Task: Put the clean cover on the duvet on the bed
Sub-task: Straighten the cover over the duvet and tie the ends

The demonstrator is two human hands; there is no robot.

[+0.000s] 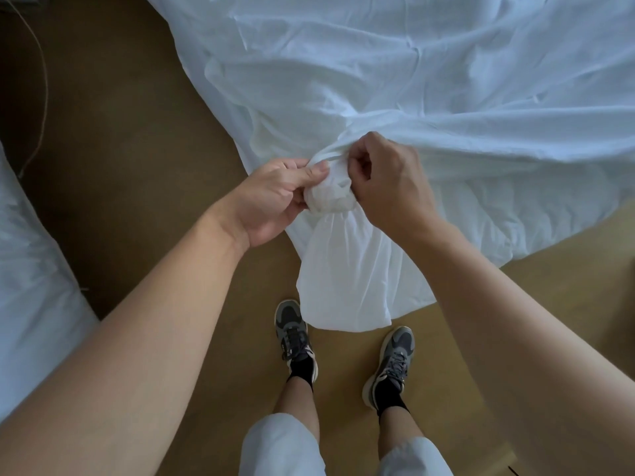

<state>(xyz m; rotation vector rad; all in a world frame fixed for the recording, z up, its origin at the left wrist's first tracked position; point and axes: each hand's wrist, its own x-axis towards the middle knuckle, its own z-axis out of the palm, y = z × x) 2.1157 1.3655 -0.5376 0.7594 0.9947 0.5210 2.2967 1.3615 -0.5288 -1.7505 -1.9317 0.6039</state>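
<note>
Below the bunched cover (347, 269), shoes (294, 333) stand on floor (137, 139).

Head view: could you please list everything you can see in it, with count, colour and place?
cover: one, white, spread over the top and right; a bunched corner hangs towards the floor
bedding: one, white, left edge
floor: one, brown, under everything
cord: one, thin, pale, top left on the floor
shoes: two, grey, bottom centre on the floor
socks: two, black, above the shoes
shorts: one, pale, bottom edge
left hand: one, bare, grips the cover's bunched corner
right hand: one, bare, pinches the same corner
</note>
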